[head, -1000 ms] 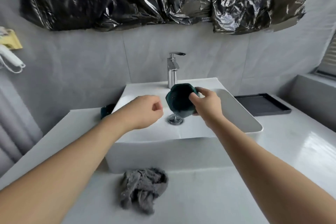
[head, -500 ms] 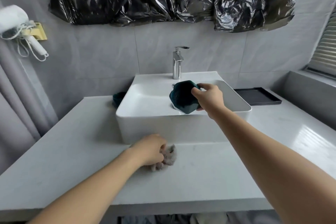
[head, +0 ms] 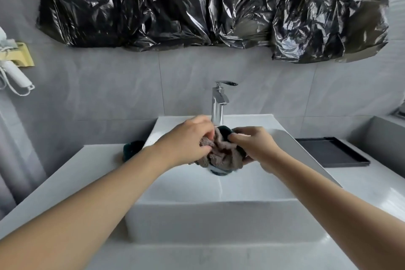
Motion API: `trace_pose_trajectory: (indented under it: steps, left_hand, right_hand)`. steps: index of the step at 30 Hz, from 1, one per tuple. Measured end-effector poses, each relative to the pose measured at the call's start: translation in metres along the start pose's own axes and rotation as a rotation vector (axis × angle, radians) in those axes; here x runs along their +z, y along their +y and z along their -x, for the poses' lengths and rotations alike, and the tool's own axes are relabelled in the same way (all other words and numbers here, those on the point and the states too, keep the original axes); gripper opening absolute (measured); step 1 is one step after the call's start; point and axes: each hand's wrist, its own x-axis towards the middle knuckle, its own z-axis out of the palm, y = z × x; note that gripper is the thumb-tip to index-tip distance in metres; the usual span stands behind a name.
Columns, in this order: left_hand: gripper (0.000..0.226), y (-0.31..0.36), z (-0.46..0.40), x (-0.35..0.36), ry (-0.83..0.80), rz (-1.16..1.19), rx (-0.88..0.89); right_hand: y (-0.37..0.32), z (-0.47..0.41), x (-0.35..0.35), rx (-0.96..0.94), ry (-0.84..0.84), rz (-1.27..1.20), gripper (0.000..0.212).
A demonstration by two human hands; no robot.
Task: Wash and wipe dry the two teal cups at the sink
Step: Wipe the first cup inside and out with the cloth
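Note:
Over the white sink basin [head: 219, 206] my right hand [head: 255, 144] grips a teal cup [head: 221, 171], thumb on its rim. A grey cloth [head: 221, 155] is bunched over the cup's mouth and hides most of it. My left hand [head: 188, 140] pinches the cloth and presses it onto the cup. The second teal cup [head: 132, 149] stands on the counter to the left of the basin, partly hidden by the basin's wall.
A chrome tap [head: 219, 103] stands at the back of the basin, just behind my hands. A black tray [head: 333, 152] lies on the white counter [head: 65, 182] to the right. Black plastic sheeting [head: 208, 4] hangs on the wall above. A hair dryer [head: 13, 74] hangs at the far left.
My left hand picked the grey cloth up from the counter in front of the basin and brought it onto the cup. My right hand kept holding the cup over the basin.

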Motion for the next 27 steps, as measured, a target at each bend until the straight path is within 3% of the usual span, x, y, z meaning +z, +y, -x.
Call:
trace_pose_trajectory:
  steps: [4,8,11,14,16,18,21,22,24,27]
  left_hand:
    - [0.022,-0.034,-0.032,0.036,0.124,0.060,-0.004]
    - [0.056,-0.047,-0.064,0.055,0.186,-0.064,-0.299]
    - [0.041,-0.045,-0.075,0.073,0.182,-0.060,-0.265]
    - [0.012,-0.052,-0.071,0.085,0.057,0.285,-0.192]
    - [0.036,-0.059,-0.065,0.084,-0.118,0.436,-0.203]
    - [0.041,-0.065,-0.063,0.084,-0.183,0.434,-0.195]
    - [0.020,-0.057,-0.062,0.086,-0.154,0.392,-0.203]
    - [0.028,-0.054,-0.062,0.089,-0.139,0.352,-0.222]
    - [0.040,-0.049,-0.061,0.095,-0.072,0.257,-0.262]
    - [0.038,-0.042,-0.063,0.102,0.092,0.114,-0.314]
  right_hand:
    - [0.010,-0.038,0.003,0.026,-0.042,0.022,0.016]
    - [0.021,-0.068,0.007,0.005,-0.008,0.067,0.016]
    - [0.028,-0.079,0.005,-0.019,0.022,0.090,0.016]
    - [0.035,-0.083,-0.001,-0.031,0.018,0.118,0.014]
    - [0.038,-0.085,-0.005,-0.020,0.000,0.129,0.014]
    - [0.039,-0.086,-0.006,-0.005,-0.020,0.120,0.016]
    - [0.037,-0.085,-0.001,0.007,-0.052,0.097,0.017]
    - [0.037,-0.085,0.000,0.009,-0.061,0.093,0.017]
    - [0.037,-0.084,0.001,0.012,-0.066,0.091,0.015]
    - [0.036,-0.084,0.002,0.007,-0.054,0.089,0.011]
